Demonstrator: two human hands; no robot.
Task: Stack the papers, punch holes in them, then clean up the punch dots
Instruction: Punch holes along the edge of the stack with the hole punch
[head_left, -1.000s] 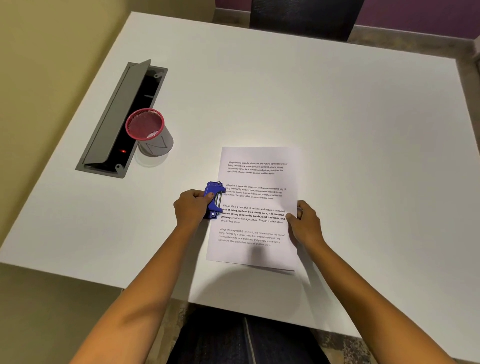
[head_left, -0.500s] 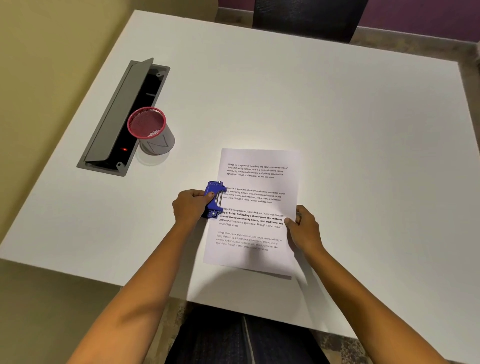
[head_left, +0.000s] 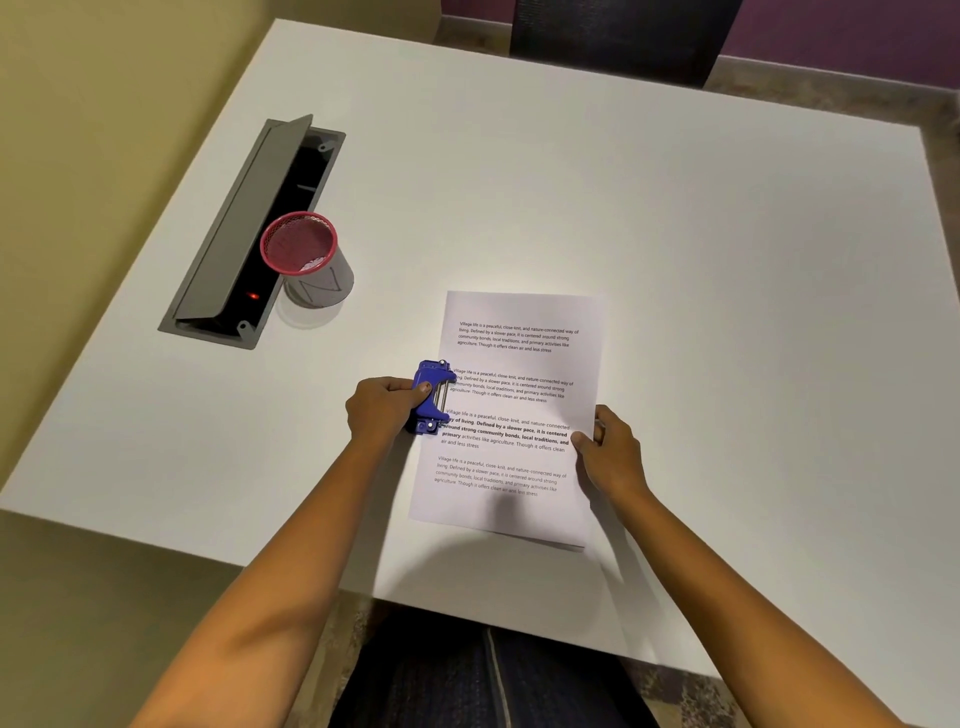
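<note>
A stack of white printed papers (head_left: 519, 364) lies on the white table (head_left: 675, 234) in front of me. A small blue hole punch (head_left: 431, 397) sits over the middle of the stack's left edge. My left hand (head_left: 382, 410) wraps around the punch from the left, thumb on top of it. My right hand (head_left: 613, 452) pinches the stack's right edge, thumb on the top sheet. The stack's near end is lifted slightly off the table and throws a shadow.
A mesh cup with a pink rim (head_left: 306, 257) stands at the left, with small white bits inside. Beside it a grey cable hatch (head_left: 249, 234) is set in the table, its lid raised. A dark chair (head_left: 618, 36) stands behind the far edge.
The papers have tilted a little, their near end swinging left. Both hands keep their holds and the punch stays on the left edge.
</note>
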